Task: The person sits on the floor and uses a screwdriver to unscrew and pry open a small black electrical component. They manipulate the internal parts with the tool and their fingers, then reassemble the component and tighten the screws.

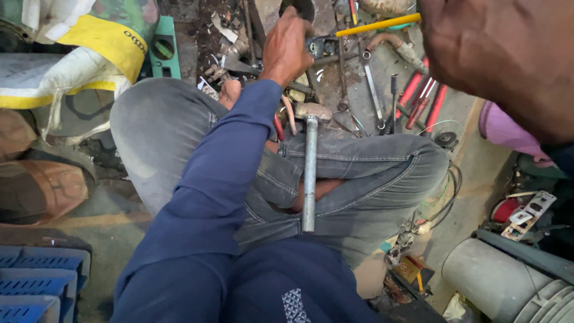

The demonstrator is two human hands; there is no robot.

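I sit cross-legged in grey jeans. My left hand [288, 43], at the end of a blue sleeve, reaches forward into a heap of tools, its fingers curled around a dark metal part [302, 8] that is mostly hidden. My right hand [502, 57] is raised close to the camera at the top right, large and blurred, and a thin yellow rod [376, 25] sticks out of it to the left. A hammer [309, 173] with a grey pipe handle lies across my lap, its rusty head [314, 111] pointing away from me.
Spanners [372, 90], red-handled tools [421, 101] and metal scraps litter the floor ahead. White and yellow sacks [78, 54] lie at the left, a blue crate [36, 284] at the lower left, and a grey motor housing [508, 284] at the lower right.
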